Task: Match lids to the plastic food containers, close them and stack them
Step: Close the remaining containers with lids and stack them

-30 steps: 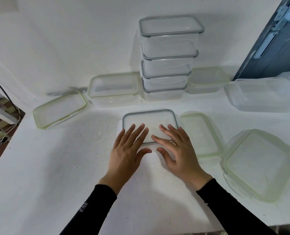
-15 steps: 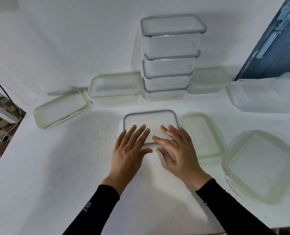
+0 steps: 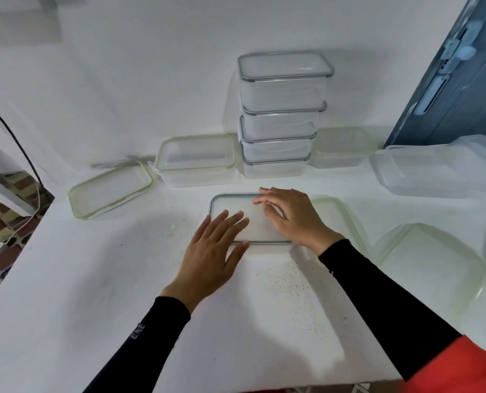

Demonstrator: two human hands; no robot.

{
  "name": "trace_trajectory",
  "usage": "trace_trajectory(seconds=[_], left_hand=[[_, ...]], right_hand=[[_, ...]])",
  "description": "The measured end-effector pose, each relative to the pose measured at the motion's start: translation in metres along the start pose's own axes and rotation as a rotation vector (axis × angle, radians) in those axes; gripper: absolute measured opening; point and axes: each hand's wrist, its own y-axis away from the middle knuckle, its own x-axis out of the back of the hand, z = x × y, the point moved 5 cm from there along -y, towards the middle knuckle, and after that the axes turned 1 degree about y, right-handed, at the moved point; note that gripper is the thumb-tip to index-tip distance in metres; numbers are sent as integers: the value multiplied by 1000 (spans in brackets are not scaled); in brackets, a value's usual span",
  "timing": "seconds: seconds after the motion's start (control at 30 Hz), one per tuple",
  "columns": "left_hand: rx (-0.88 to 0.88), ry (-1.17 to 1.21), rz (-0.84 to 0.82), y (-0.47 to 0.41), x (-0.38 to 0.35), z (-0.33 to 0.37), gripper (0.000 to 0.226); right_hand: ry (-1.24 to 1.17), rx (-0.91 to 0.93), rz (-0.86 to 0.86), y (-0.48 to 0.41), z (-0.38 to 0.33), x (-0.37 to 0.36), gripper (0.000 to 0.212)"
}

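A clear container with a grey-rimmed lid (image 3: 231,205) lies flat on the white table in front of me. My left hand (image 3: 212,252) rests flat on its near left part, fingers spread. My right hand (image 3: 291,215) lies over its far right part, fingers curved down onto the lid's far edge. Behind it stands a stack of several closed grey-rimmed containers (image 3: 281,114). A closed green-rimmed container (image 3: 196,160) sits left of the stack, and another (image 3: 342,147) sits right of it.
A green-rimmed lid (image 3: 108,190) lies at the far left near the table edge. Another green-rimmed lid (image 3: 338,219) lies just right of my right hand. A large square green-rimmed container (image 3: 432,265) and a big frosted container (image 3: 440,168) occupy the right. A blue door (image 3: 463,75) stands behind.
My right hand has moved from the lid's near edge forward to its far right edge. My left hand stays on the near left part. The view has tilted a little.
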Motion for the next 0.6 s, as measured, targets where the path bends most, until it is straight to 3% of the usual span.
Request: trace_trajectory(seconds=[0.1, 0.2, 0.37, 0.47, 0.6], left_hand=[[54, 32, 38, 0, 14, -3, 49], [74, 23, 10, 2, 19, -8, 52], [154, 217, -9, 5, 16, -32, 54], [151, 329, 99, 2, 21, -26, 41], [11, 233, 248, 18, 24, 4, 25]], right_hand=[[29, -6, 50, 23, -9, 2, 46], [74, -16, 128, 55, -20, 0, 42], [103, -64, 192, 98, -34, -14, 46], [109, -60, 163, 110, -34, -23, 57], [135, 51, 166, 107, -36, -32, 64]])
